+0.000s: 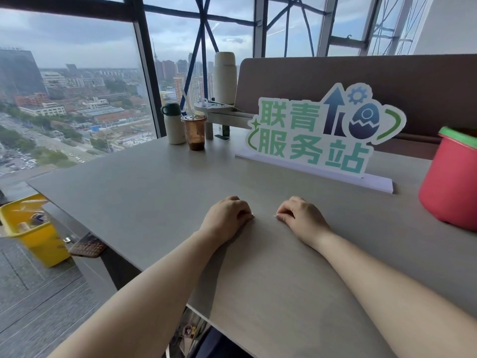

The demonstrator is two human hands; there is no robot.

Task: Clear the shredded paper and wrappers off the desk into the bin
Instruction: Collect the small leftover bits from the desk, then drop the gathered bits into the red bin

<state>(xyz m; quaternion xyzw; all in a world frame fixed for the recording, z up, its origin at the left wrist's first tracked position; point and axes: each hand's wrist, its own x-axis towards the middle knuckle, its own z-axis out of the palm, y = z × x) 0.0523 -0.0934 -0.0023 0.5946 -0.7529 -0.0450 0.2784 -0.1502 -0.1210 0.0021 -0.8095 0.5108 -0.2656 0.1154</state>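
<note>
- Head view: both hands rest on the grey desk, towards its near edge and around the middle of its width, knuckles up and fingers curled under.
- Left hand: loosely closed, fingertips tucked against the desk top; whether anything is held inside cannot be told.
- Right hand: also curled, with a tiny pale speck showing at the thumb tip, possibly a last paper shred; too small to be sure.
- Shredded paper and wrappers: no pile is visible anywhere on the open surface, so the clearing appears almost complete.
- Red bin with green rim stands at the right edge of the desk, well apart from the hands; a yellow bin sits on the floor beyond the left edge.
- Advice for the step: pinch each remaining fleck firmly, keep the fist closed while carrying, and release only above the bin's mouth.
- Sign, cup and flask occupy the far edge; sweeps should stay clear of them.
</note>
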